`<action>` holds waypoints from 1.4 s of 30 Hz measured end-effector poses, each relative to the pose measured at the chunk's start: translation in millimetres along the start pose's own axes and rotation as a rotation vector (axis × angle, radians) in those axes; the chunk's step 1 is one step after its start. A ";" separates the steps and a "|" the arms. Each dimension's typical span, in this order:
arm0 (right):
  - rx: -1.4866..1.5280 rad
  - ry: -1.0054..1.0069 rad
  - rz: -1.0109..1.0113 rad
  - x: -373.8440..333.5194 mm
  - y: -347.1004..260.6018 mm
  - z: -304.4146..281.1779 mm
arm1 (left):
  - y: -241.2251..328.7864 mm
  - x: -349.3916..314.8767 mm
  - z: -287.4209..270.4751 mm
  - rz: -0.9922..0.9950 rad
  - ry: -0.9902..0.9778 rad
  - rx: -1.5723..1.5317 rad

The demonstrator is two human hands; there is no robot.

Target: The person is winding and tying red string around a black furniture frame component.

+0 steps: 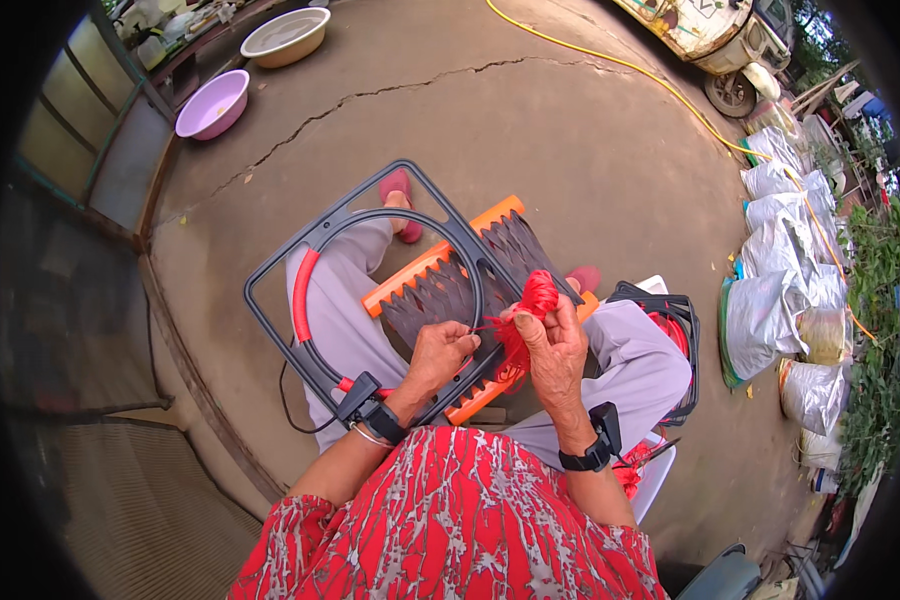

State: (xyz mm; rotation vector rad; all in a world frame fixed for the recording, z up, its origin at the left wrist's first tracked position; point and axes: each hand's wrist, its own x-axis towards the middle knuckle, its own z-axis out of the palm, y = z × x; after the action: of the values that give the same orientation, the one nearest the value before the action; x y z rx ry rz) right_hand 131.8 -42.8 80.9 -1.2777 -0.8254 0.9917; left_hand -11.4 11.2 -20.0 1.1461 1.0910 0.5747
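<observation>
My right hand (558,355) is closed around a bundle of red cord (538,292), with loose strands hanging below it. Strands run across to my left hand (440,357), whose fingers pinch the red cord at the inner edge of a black ring. That ring belongs to a black plastic frame (270,262) with rounded corners, resting tilted on my lap. Red wrapping (303,300) covers part of the ring's left side, and a short red piece shows lower down. Below the frame lies a rack with orange bars (410,283) and dark grey slats (425,308).
By my right leg stand stacked black frames (682,330) and a white tub (658,478) with red cord. White sacks (765,320) line the right side. A yellow hose (610,55) crosses the floor near a parked vehicle (715,35). Purple (205,115) and beige (295,52) basins sit far left.
</observation>
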 end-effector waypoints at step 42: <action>-1.387 -0.310 -0.449 47.8 59.4 15.8 | -11.4 -2.7 11.6 -0.047 0.034 0.255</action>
State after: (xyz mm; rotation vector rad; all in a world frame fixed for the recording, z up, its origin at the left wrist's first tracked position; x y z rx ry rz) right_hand 127.2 8.3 22.3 -1.9130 -2.1236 0.1236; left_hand -3.7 -0.1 -29.3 1.3306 1.2434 0.4272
